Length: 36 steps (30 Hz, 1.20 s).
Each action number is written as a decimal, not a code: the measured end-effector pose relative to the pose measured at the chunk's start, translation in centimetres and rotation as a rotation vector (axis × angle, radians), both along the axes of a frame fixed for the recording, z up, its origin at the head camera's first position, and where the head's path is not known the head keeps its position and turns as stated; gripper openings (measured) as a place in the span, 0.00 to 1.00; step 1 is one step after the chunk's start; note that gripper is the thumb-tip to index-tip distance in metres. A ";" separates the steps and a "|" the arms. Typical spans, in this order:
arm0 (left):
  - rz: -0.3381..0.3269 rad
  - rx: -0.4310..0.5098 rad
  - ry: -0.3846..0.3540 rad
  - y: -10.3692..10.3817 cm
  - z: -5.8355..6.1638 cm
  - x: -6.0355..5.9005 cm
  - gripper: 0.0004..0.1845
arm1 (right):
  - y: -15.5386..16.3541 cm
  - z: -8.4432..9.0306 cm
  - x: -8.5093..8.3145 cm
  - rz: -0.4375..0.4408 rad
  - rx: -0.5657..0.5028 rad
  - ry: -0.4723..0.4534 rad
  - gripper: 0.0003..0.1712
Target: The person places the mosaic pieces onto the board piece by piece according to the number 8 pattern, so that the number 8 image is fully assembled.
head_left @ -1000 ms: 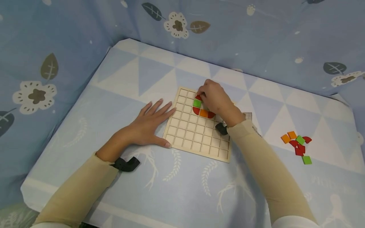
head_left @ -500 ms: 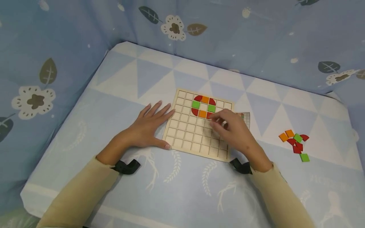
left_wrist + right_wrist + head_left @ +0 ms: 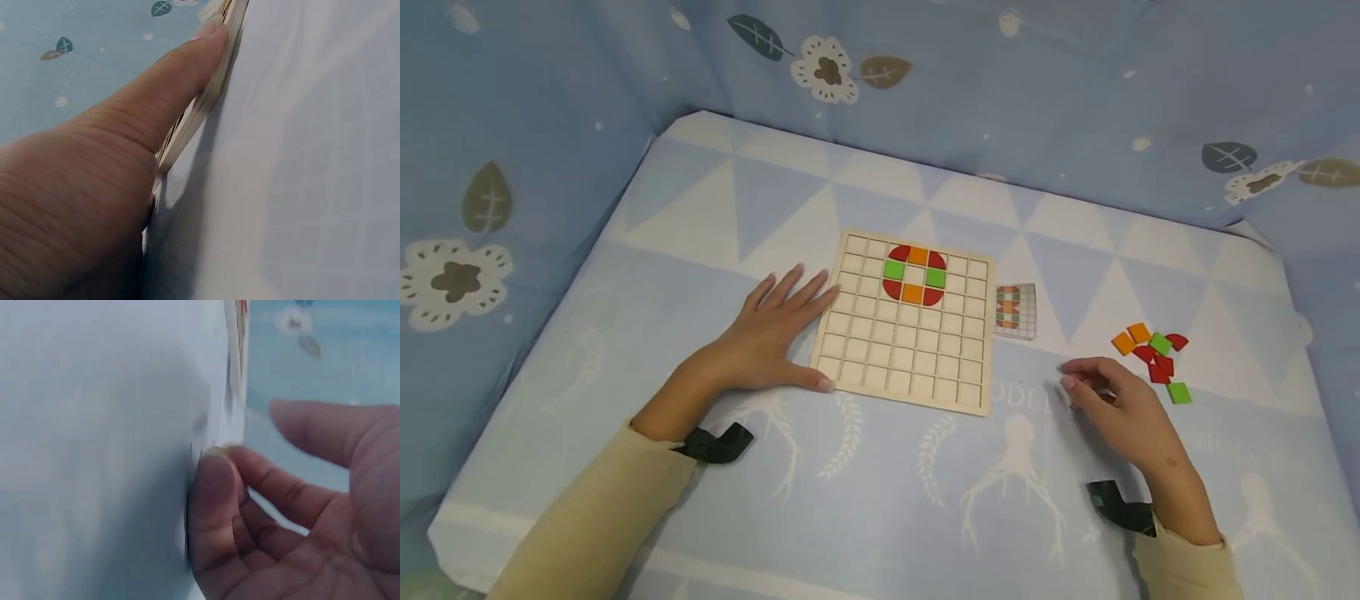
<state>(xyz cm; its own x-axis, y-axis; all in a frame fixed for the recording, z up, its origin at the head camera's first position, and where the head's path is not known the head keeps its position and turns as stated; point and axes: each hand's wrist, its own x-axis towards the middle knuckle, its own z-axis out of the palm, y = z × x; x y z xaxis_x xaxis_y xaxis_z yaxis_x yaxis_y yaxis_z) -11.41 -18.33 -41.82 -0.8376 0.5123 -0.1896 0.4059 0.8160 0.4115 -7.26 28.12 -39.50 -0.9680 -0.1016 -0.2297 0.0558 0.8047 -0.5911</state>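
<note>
A wooden grid board (image 3: 895,350) lies on the table in the head view. Near its far edge, red quarter-round tiles (image 3: 892,289), orange square tiles (image 3: 913,293) and green square tiles (image 3: 936,278) form a ring around one bare cell. My left hand (image 3: 767,337) rests flat with fingers spread, fingertips and thumb at the board's left side; the left wrist view shows the thumb (image 3: 181,69) along the board's edge. My right hand (image 3: 1127,412) is right of the board, fingers loosely bent. In the right wrist view its thumb (image 3: 319,428) stands apart from the fingers, with nothing visible between.
A small printed pattern card (image 3: 1016,312) lies against the board's right side. Farther right is a loose pile of red, orange and green tiles (image 3: 1160,343), with a green tile (image 3: 1179,392) at its near end. A patterned cloth wall (image 3: 970,100) rises behind the table.
My right hand has left the ring's far side, where it was at a red tile, and moved right and nearer, beside the loose pile. My left hand stays at the board's left side.
</note>
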 end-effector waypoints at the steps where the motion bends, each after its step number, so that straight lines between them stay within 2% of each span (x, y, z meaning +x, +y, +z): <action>1: -0.002 0.002 -0.001 0.0 -0.1 -0.1 0.64 | 0.5 -0.1 0.0 -0.031 0.005 0.001 0.22; 8: -0.013 0.005 0.029 0.0 -0.3 -0.3 0.65 | 2.9 -1.1 -0.2 -0.187 -0.041 0.024 0.24; 13: -0.026 0.010 0.040 -0.1 -0.6 -0.5 0.64 | 4.1 -2.4 -0.1 -0.267 -0.166 0.092 0.19; 18: -0.021 0.016 0.035 -0.1 -0.9 -0.5 0.64 | 4.6 -3.0 -0.1 -0.292 -0.266 0.141 0.18; 21: -0.024 0.030 0.039 -0.1 -0.8 -0.5 0.63 | 4.7 -2.9 0.1 -0.346 -0.194 0.221 0.16; 25: -0.028 0.030 0.049 0.0 -0.7 -0.4 0.64 | 5.4 -2.7 0.3 -0.471 -0.013 0.279 0.17; 29: -0.026 0.022 0.052 0.1 -0.7 -0.4 0.64 | 6.2 -2.5 0.4 -0.554 0.134 0.270 0.22; 33: -0.025 0.018 0.048 0.0 -0.6 -0.4 0.64 | 6.8 -2.2 0.4 -0.615 0.237 0.293 0.25; 36: -0.018 0.018 0.042 -0.1 -0.6 -0.3 0.64 | 7.2 -1.9 0.4 -0.648 0.271 0.241 0.28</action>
<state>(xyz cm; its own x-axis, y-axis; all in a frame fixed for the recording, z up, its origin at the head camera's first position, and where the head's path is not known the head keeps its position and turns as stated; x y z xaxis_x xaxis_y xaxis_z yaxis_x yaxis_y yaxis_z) -11.73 -18.44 -42.42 -0.8351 0.5307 -0.1448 0.4380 0.8008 0.4085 -6.91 35.27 -41.42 -0.8414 0.5370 0.0610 0.4625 0.7738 -0.4328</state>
